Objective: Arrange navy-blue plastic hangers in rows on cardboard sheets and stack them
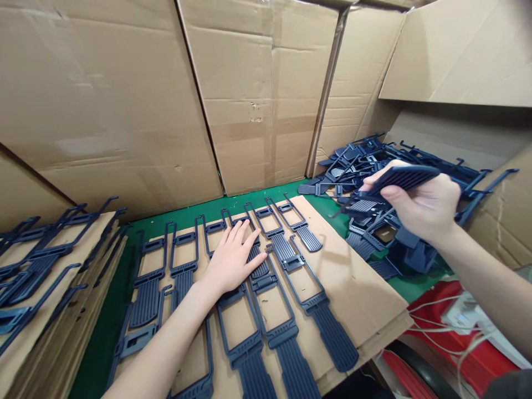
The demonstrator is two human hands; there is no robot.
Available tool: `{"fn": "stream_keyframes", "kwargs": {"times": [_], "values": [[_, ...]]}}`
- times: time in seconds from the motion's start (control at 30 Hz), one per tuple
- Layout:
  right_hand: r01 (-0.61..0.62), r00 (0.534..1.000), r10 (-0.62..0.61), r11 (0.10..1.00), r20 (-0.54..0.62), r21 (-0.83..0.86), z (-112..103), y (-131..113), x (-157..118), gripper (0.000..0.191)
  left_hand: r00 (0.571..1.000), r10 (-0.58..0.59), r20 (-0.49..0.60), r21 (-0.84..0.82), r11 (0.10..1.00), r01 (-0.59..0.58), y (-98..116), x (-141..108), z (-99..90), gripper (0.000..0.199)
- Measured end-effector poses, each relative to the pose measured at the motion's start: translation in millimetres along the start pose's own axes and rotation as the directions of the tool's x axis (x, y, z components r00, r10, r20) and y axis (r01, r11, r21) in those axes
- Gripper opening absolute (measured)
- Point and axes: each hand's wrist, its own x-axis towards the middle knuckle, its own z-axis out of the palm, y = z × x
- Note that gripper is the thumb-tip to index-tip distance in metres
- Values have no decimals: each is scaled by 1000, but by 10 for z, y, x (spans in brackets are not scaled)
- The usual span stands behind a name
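Note:
Dark blue plastic frames with ribbed paddle ends [274, 316] lie in two rows on a cardboard sheet [357, 299]. My left hand [235, 257] rests palm down on the frames of the back row, fingers spread. At the right, my right hand [419, 205] is raised and grips a dark blue ribbed part [403, 178] between thumb and fingers, in front of a loose pile of similar parts [353, 160]. How much of the held part extends behind the hand is hard to tell.
Stacked cardboard sheets with more blue frames [78, 310] stand at the left. Tall cardboard boxes [266, 94] line the back of the green surface [187, 209]. At the lower right are a red object [477, 343], white cables and a white device [467, 316].

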Motion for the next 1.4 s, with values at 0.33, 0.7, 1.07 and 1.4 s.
{"fn": "stream_keyframes", "kwargs": {"times": [0.33,0.7,1.07,1.4], "values": [[-94,984,77,991,162,98,-99,-116,-229,19,1000,3,-17,-23,1000,-3,-13,-6,20,62],[36,836,-7,999,549,-41,-489,-157,-1041,47,1000,7,7,-24,1000,-7,8,6,-3,62],[129,793,-117,991,598,23,-350,-257,-1257,58,999,30,-40,-63,997,-32,-14,12,27,61],[134,671,-105,991,734,19,-263,-320,-1335,54,1000,7,-1,-36,999,-7,-7,23,16,63]]}}
